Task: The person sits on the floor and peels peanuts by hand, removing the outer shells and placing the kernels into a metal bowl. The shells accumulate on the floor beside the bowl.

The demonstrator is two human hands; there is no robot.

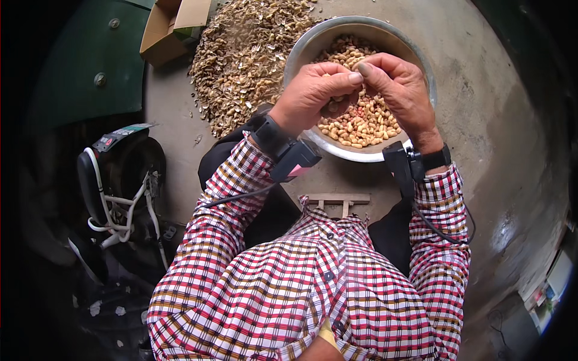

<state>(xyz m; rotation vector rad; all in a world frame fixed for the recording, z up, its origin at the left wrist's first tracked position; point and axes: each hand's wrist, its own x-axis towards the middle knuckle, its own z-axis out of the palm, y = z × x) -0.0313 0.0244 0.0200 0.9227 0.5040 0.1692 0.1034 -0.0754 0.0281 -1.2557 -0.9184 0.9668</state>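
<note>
My left hand (316,92) and my right hand (397,88) meet at the fingertips above a wide round metal basin (361,156). Unshelled peanuts (361,128) lie in the basin, with some reddish shelled kernels (356,110) among them. The fingers of my left hand are curled round what look like peanuts, partly hidden by its thumb. My right thumb and forefinger are pinched together beside the left thumb; whatever is between them is too small and covered to tell. Both wrists carry black strapped devices.
A large heap of peanut shells (253,54) lies on the concrete floor left of the basin. Behind it stands an open cardboard box (165,43). A white-framed wheeled item (119,198) is at the left, near a dark green panel (99,58). Wooden bars (356,197) show between my knees.
</note>
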